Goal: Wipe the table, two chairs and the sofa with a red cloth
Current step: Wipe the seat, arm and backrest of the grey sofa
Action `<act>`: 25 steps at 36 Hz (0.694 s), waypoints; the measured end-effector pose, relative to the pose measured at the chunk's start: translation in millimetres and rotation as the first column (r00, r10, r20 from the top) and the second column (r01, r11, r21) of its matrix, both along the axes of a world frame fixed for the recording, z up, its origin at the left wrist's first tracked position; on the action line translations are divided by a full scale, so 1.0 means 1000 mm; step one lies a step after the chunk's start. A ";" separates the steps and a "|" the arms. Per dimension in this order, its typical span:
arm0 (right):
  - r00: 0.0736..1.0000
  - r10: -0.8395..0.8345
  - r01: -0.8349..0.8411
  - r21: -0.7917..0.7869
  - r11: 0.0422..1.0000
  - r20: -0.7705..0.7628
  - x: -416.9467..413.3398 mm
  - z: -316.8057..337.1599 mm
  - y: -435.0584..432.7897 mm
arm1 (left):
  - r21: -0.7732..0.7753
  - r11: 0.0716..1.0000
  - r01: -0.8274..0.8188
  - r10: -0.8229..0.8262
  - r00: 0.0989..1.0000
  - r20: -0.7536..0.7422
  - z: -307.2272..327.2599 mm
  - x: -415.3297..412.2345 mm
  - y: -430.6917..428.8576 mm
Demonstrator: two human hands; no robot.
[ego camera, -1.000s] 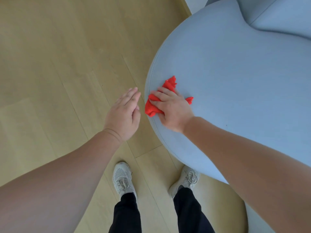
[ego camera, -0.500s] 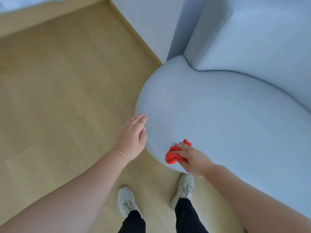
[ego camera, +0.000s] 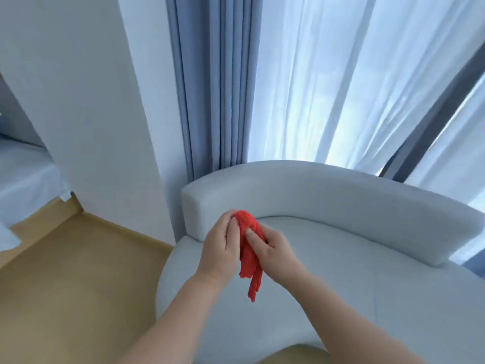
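Limply, the soft red cloth (ego camera: 249, 248) hangs bunched between left hand (ego camera: 220, 248) and right hand (ego camera: 275, 252), both gripping its top above the sofa (ego camera: 341, 271).

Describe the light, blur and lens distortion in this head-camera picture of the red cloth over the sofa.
Head view: daylight through the sheer curtain backlights the scene, nearly washed out there; the sofa is softly, evenly lit without hard shadows; the wide lens slants the wall and blue curtain; the red cloth looks slightly soft.
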State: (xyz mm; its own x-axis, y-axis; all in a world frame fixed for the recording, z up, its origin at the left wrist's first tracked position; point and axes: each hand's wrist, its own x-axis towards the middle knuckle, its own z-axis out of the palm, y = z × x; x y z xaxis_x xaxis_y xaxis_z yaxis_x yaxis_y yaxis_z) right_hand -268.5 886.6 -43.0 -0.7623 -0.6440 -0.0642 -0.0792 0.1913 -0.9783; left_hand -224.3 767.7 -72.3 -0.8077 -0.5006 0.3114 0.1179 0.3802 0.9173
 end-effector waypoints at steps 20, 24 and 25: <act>0.977 -0.181 0.177 -0.042 0.983 -0.117 -0.027 0.070 0.283 | -0.456 0.878 0.146 -0.213 0.972 -0.098 0.093 -0.084 0.252; 0.923 -0.331 0.342 0.025 0.939 -0.195 -0.038 0.061 0.330 | -0.451 0.853 0.263 -0.322 0.945 -0.057 0.098 -0.106 0.302; 0.912 -0.355 0.369 0.034 0.929 -0.206 -0.042 0.059 0.343 | -0.445 0.844 0.299 -0.353 0.935 -0.042 0.098 -0.112 0.313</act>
State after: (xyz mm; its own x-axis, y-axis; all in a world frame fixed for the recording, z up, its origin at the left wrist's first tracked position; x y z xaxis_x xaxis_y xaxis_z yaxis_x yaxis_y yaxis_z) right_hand -310.4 1229.2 16.3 -0.9444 -0.3207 0.0719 -0.1765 0.3105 -0.9340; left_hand -336.6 1080.6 25.7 -0.8445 -0.0120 0.5355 0.4007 0.6492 0.6465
